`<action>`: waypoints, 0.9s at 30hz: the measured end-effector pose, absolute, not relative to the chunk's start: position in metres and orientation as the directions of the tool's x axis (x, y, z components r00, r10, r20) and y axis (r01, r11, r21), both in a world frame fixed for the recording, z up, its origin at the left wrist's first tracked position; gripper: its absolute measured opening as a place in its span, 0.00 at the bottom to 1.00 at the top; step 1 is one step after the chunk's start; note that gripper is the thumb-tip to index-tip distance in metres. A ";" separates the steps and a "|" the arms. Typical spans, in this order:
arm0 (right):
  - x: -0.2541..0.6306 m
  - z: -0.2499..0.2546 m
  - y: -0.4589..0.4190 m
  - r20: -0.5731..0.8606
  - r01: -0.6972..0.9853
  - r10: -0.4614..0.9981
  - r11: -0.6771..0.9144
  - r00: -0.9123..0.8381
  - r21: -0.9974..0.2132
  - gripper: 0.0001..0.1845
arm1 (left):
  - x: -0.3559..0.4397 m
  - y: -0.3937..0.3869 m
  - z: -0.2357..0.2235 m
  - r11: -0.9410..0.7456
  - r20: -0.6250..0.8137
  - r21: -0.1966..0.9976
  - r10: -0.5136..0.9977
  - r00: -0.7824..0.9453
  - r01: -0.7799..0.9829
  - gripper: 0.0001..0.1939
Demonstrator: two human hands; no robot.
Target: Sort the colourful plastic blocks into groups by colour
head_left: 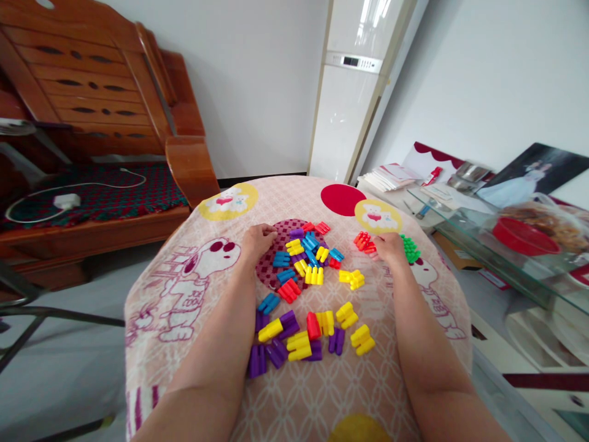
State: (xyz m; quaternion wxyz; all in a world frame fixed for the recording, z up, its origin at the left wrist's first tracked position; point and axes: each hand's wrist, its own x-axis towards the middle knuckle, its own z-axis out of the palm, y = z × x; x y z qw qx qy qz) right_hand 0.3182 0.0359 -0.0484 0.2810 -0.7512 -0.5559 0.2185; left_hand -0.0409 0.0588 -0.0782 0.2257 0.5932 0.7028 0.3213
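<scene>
Several small plastic toy blocks in yellow, blue, purple and red [307, 270] lie scattered on a pink cartoon-print cloth [184, 294] that covers a table. My left hand [257, 240] rests on the cloth at the left edge of the pile, fingers curled under. My right hand [390, 248] lies at the right, curled between a red block cluster [363, 240] and a green block cluster [409, 248], touching both. What its fingers hold, if anything, is hidden. More yellow and purple blocks [299, 344] lie nearer to me, between my forearms.
A wooden bench [101, 104] with a checked cushion and a white charger cable stands at the left. A tall white air conditioner [345, 92] is behind the table. At the right a glass table [497, 245] carries a red bowl [524, 236], papers and a photo.
</scene>
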 end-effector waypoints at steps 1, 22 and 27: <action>0.320 -0.051 0.037 -0.024 0.690 0.958 -0.223 0.285 -0.689 0.18 | -0.041 0.059 -0.078 0.095 0.055 0.726 0.979 -0.194 0.681 0.13; 0.272 -0.010 0.026 0.486 0.920 0.873 0.216 -0.032 -0.327 0.18 | -0.042 0.063 -0.085 0.098 0.045 0.738 0.980 -0.194 0.667 0.12; 0.218 -0.025 0.054 0.244 0.940 0.933 0.307 -0.266 -0.147 0.14 | -0.041 0.060 -0.081 0.115 0.039 0.724 0.978 -0.207 0.680 0.12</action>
